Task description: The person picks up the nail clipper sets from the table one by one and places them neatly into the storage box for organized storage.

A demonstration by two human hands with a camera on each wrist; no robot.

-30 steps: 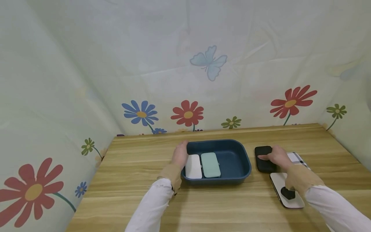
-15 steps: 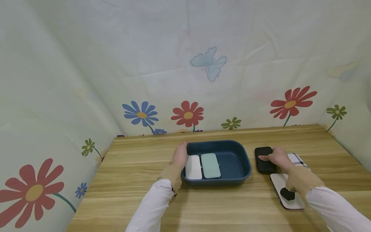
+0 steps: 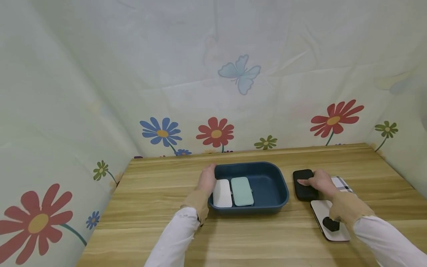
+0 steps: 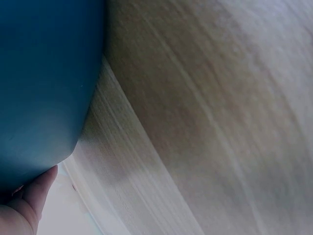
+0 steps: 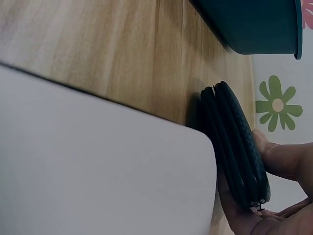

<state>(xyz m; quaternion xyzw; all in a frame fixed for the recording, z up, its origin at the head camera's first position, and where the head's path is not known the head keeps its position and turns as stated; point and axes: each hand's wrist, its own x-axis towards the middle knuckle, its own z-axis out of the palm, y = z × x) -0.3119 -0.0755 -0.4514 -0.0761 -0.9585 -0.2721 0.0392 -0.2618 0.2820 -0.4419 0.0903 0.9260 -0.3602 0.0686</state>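
Observation:
My left hand [image 3: 207, 180] grips the left end of a dark blue rectangular bin [image 3: 270, 187], its thumb against the outer wall in the left wrist view. Inside the bin, a white flat case [image 3: 222, 193] and a mint green flat case [image 3: 242, 191] lie side by side at the left. At the right, my right hand [image 3: 323, 185] pinches a black flat case [image 3: 303, 185], thumb on its top and fingers around its side. In the right wrist view the black case [image 5: 234, 147] shows rounded, layered edges and a small metal clasp, tilted beside a white panel.
A pale flat case [image 3: 323, 210] with a black hexagon patch lies under my right wrist. Behind it is a plaid case [image 3: 341, 183], partly covered by my hand. The wooden table [image 3: 143, 211] backs onto a flower-print curtain [image 3: 186, 92].

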